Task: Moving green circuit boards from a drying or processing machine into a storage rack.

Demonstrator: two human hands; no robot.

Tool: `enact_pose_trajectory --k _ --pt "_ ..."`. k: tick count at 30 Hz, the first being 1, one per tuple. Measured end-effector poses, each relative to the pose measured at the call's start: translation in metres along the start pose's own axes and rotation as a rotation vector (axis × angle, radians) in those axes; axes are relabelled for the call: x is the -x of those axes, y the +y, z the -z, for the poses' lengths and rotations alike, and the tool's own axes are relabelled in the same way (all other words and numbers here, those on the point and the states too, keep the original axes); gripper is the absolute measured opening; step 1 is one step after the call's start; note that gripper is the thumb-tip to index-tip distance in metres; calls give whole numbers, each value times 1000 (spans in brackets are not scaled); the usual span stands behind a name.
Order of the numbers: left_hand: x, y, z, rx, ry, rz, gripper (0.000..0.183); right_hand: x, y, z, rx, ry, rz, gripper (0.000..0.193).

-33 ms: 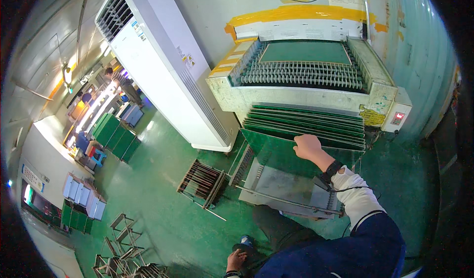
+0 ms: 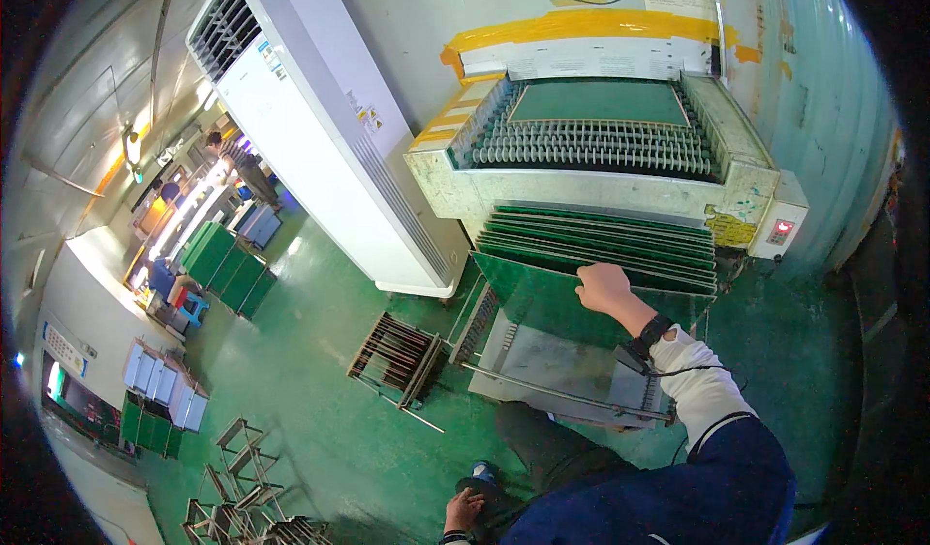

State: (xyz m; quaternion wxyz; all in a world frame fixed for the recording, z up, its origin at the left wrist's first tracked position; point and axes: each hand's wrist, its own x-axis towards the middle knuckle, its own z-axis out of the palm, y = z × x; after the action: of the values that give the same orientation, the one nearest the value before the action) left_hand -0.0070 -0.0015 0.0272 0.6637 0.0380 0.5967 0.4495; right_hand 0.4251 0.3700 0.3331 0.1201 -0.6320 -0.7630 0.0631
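Observation:
My right hand, with a dark band at the wrist, is closed on the top edge of a green circuit board panel. This panel leans at the front of a row of similar green panels standing on edge in a metal rack. Down by my bent leg, my left hand rests on the dark trousers with nothing visible in it. Its fingers show only in part and lie over the knee.
Behind the rack is a roller conveyor machine carrying a flat green panel. A tall white air conditioner stands to its left. A smaller slotted rack and metal frames are on the floor. Other people work far left.

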Motion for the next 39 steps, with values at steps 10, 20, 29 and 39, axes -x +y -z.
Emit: enact_pose_trajectory --k 10,20,29,39 --pt "11 8 -14 -18 38 28 30 1 -1 1 22 48 20 22" --pt "11 1 -10 -227 -15 -133 30 -1 -1 -2 -14 57 28 24" --pt "3 6 -9 -4 23 68 33 -1 0 -1 1 37 11 24" --pt "3 4 -11 -43 74 64 33 0 -2 1 8 31 2 24"
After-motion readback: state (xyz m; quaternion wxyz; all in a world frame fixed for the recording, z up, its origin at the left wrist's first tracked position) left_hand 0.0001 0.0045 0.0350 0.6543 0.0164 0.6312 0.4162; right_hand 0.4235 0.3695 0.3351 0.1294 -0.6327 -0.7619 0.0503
